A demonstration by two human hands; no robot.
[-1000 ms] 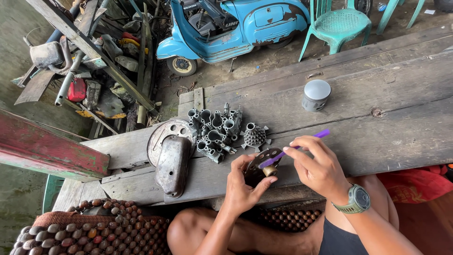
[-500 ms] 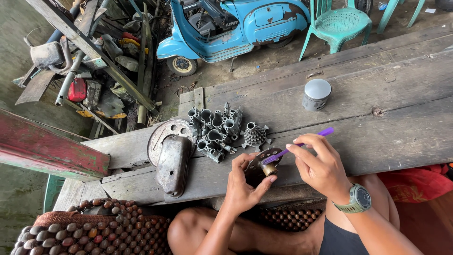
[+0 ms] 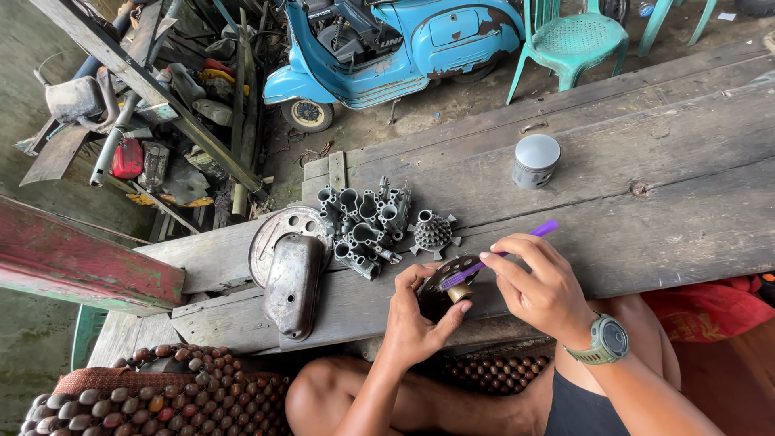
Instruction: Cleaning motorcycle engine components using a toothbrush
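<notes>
Weathered plank bench [image 3: 662, 202] — grey, cracked boards. Lying on it: grey cylindrical piston [image 3: 535, 161]; cluster of grey metal carburettor bodies [image 3: 363, 228]; small spiked round casting [image 3: 433, 232] just beside them; round plate [image 3: 274, 234] under a rusty metal cover [image 3: 292, 282].

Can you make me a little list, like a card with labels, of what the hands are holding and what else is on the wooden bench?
left hand: grips a dark round metal part with holes
right hand: holds a purple brush against that part
bench: weathered grey wooden planks
beside the hands: small spiky metal piece, cluster of grey tube-shaped parts
further left: rusty metal cover on a round plate
further back: grey cylinder
on the ground: blue scooter, green chair
</notes>
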